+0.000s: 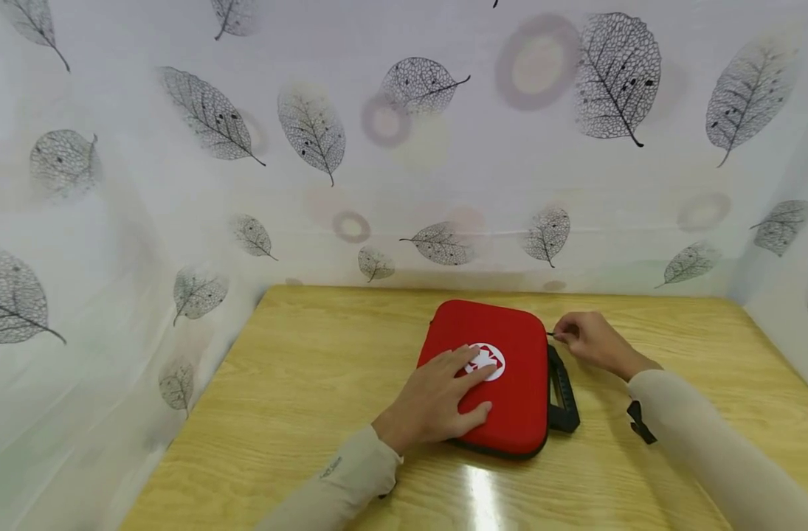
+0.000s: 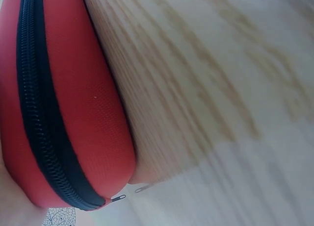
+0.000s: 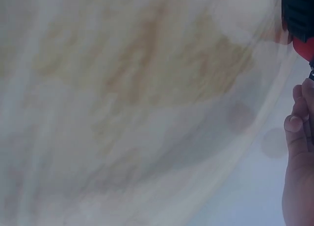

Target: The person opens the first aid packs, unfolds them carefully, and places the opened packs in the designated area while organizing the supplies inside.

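A red zippered case lies flat on the table, a white round emblem on its lid. My left hand rests on the lid with fingers spread, partly covering the emblem. At the case's far right corner, my right hand pinches a small dark zipper pull between thumb and fingertips. A black carrying handle sticks out from the right side, just nearer than that hand. In the left wrist view the black zipper runs closed along the side, with another metal pull at its end.
The wooden table extends to both sides of the case and shines near its front. Behind and beside it hangs a pale leaf-patterned sheet, close to the table's back edge. A black bow hangs at the right sleeve.
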A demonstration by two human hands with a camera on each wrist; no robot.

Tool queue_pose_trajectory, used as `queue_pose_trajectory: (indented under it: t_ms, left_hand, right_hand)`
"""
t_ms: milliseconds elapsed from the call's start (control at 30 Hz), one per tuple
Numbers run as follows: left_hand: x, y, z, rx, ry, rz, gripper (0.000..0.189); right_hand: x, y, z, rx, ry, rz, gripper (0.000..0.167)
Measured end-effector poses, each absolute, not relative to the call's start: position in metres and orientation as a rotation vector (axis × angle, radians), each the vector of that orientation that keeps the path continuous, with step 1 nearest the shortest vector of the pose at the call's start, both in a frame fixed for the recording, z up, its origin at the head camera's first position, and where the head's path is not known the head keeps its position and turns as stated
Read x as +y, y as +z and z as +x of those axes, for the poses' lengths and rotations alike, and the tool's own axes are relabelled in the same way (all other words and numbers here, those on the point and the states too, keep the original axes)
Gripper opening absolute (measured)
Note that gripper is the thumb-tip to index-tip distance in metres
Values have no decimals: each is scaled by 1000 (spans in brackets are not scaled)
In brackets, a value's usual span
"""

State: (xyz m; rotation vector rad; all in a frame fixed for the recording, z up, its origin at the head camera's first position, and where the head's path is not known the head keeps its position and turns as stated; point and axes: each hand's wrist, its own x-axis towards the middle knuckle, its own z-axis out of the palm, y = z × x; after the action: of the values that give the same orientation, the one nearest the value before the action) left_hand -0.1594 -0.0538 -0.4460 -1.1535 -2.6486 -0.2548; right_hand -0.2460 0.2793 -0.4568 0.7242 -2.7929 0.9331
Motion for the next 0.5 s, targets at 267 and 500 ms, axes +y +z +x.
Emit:
queue_pose_trajectory:
  t_ms: [267,500]
  left_hand:
    - [-54,-449,-159,-2657,-260,-1133,54]
    - [-52,-447,-160,-2642,-278,-1138,54]
  right_hand:
    - [278,-456,-239,-2803,881,745,7]
    - [280,-454,-235,-2806,847,731,10]
